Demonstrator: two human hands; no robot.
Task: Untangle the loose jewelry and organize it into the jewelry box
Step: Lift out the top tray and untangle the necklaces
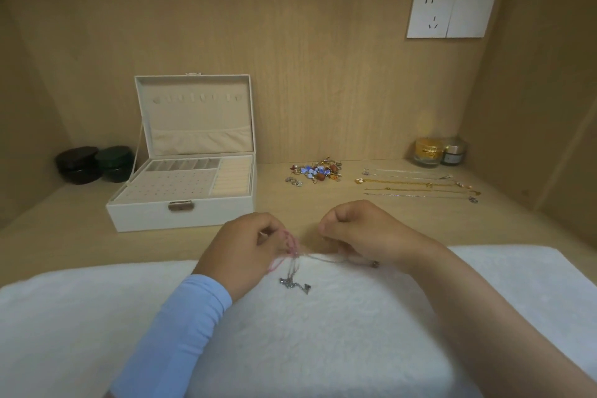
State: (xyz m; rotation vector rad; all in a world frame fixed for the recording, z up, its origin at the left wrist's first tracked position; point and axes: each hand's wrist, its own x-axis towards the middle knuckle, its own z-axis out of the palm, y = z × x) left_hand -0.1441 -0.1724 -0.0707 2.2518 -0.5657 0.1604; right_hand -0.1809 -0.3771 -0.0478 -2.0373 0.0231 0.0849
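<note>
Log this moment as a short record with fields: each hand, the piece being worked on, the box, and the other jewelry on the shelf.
left hand: pinches the pink cord of the tangle
right hand: pinches a silver chain running out of the tangle
tangle: cord and chains with pendants, over the white towel
jewelry box: lid open, tray looks empty
loose pile: beaded pieces heaped right of the box
laid-out chains: rows, right of the pile

Both forearms reach forward; the left hand (245,245), sleeved in pale blue to the wrist, and the bare-armed right hand (361,233) sit close together, fingers curled, each pinching the tangled chains (295,260) between them.
</note>
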